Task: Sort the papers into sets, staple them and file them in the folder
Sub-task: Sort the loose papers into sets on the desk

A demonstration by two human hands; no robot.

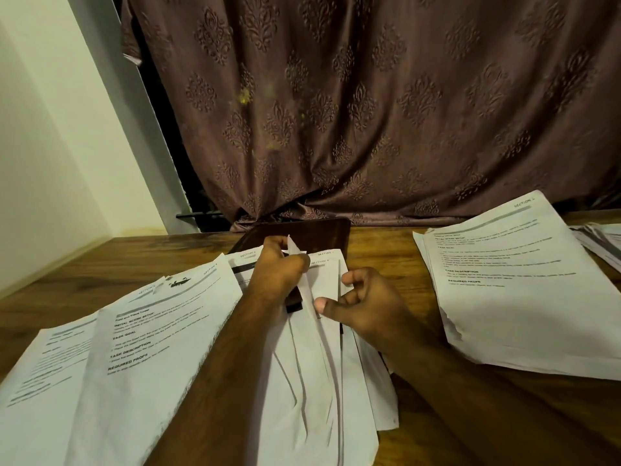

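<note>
My left hand curls round a dark stapler whose end sticks out below the palm. It is set against the upper part of a folded-up paper set in the middle of the table. A corner of that set pokes up above the knuckles. My right hand pinches the right edge of the same set, thumb on top and fingers curled. A dark brown folder lies flat at the back, partly under the sheets.
Printed sheets fan out on the left, with another sheet at the far left. A thick stack lies on the right and a smaller pile at the far right. A brown curtain hangs behind the wooden table.
</note>
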